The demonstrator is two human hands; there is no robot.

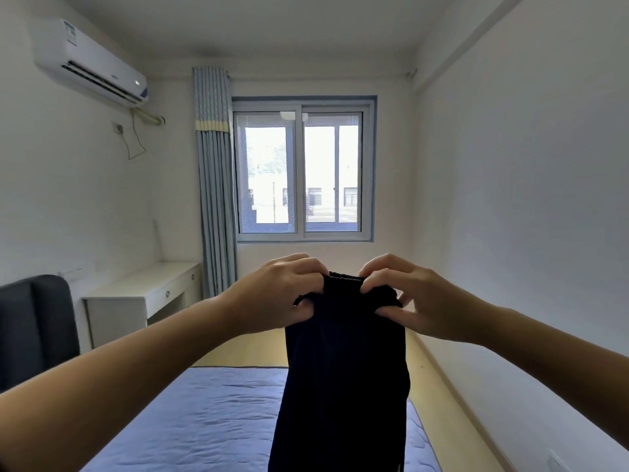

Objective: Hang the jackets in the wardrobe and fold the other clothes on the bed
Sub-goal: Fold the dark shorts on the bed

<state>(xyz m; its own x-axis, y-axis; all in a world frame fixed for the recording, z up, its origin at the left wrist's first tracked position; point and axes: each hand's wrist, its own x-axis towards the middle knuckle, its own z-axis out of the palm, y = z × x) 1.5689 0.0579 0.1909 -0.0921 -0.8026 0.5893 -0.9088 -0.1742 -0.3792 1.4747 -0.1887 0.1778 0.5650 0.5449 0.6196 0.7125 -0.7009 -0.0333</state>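
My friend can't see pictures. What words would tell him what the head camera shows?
A person's left hand and right hand pinch the top edge of a dark garment, which hangs down in front of a blue bed. Behind are a window with a blue-grey curtain, a white desk and a wall air conditioner.

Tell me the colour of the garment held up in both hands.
Very dark navy, almost black, garment; the head view shows it.
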